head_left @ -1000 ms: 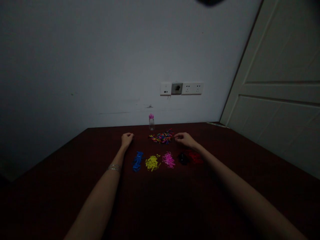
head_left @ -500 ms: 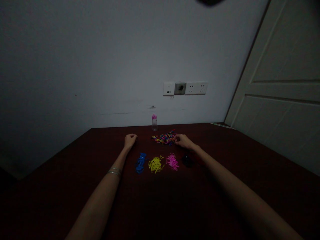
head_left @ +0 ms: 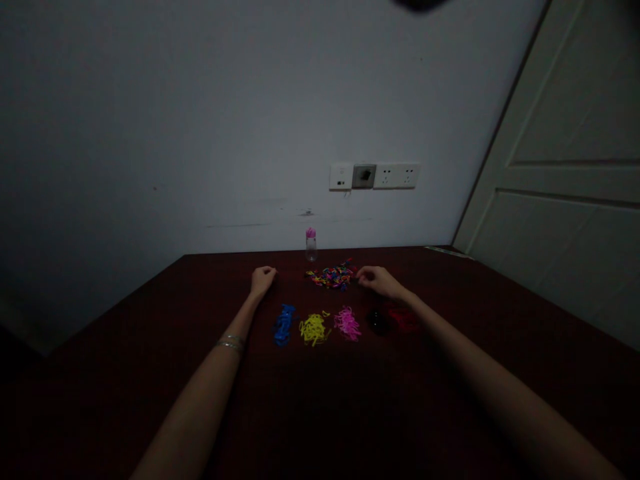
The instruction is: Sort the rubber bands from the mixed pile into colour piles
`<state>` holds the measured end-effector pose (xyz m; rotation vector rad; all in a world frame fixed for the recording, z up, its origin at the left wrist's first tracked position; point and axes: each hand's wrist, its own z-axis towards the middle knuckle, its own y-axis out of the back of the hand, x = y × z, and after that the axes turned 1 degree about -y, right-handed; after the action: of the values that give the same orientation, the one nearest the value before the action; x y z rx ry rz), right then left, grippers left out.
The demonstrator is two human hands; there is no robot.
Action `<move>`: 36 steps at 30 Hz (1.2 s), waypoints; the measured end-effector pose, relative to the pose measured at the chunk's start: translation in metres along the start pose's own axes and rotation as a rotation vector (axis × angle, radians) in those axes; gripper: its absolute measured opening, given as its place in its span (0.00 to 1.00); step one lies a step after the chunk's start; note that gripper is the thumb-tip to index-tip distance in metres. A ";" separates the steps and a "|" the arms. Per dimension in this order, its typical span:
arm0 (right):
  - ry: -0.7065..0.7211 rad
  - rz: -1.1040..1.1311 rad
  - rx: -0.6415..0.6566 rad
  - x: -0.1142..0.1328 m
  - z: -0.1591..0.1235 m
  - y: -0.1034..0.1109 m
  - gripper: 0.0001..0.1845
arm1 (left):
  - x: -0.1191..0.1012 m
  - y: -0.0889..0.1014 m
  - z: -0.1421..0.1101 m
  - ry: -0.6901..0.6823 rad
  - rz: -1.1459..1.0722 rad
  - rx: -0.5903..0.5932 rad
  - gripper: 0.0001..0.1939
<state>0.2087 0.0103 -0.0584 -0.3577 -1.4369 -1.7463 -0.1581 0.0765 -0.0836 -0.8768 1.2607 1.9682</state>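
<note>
A mixed heap of small colourful rubber bands [head_left: 331,276] lies on the dark red table. Just right of it is my right hand [head_left: 380,280], thumb and fingers pinched together; whatever is between the fingertips is too small to make out. To the left of the heap my left hand [head_left: 263,279] rests closed on the table, its fingertips partly hidden. Nearer to me, the bands lie in separate piles: blue bands [head_left: 284,325], yellow bands [head_left: 313,329], pink bands [head_left: 347,323], a black pile [head_left: 377,321] and dim red bands [head_left: 404,320] beside my right forearm.
Behind the heap a clear bottle [head_left: 311,248] with a pink top stands upright near the wall [head_left: 225,133]. Wall sockets [head_left: 397,176] sit above the table [head_left: 320,413]. A pale panelled door [head_left: 565,180] is on the right. The light is dim.
My right hand has drawn slightly right, away from the mixed heap, and the red bands by my forearm show more. My left hand stays in place. The view has shifted a little.
</note>
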 end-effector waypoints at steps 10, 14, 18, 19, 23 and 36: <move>-0.012 0.099 0.025 0.015 -0.049 0.030 0.11 | -0.004 0.002 -0.002 0.003 0.029 -0.004 0.13; -0.009 0.109 0.080 0.026 -0.070 0.031 0.11 | -0.005 0.003 -0.003 -0.005 0.029 -0.007 0.13; -0.021 0.066 0.152 0.035 -0.084 0.028 0.12 | -0.003 0.003 -0.001 -0.005 0.036 -0.002 0.13; -0.022 0.051 0.161 0.037 -0.086 0.028 0.12 | -0.003 0.003 -0.001 -0.008 0.037 0.000 0.13; -0.010 -0.001 0.135 0.032 -0.085 0.039 0.13 | -0.004 0.004 -0.002 -0.009 0.052 0.009 0.13; -0.103 -0.512 -0.186 -0.079 -0.098 0.056 0.21 | -0.003 0.001 0.000 -0.064 0.088 0.085 0.13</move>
<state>0.3256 -0.0474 -0.1032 -0.1854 -1.5335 -2.3110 -0.1577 0.0755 -0.0808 -0.7220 1.3556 1.9794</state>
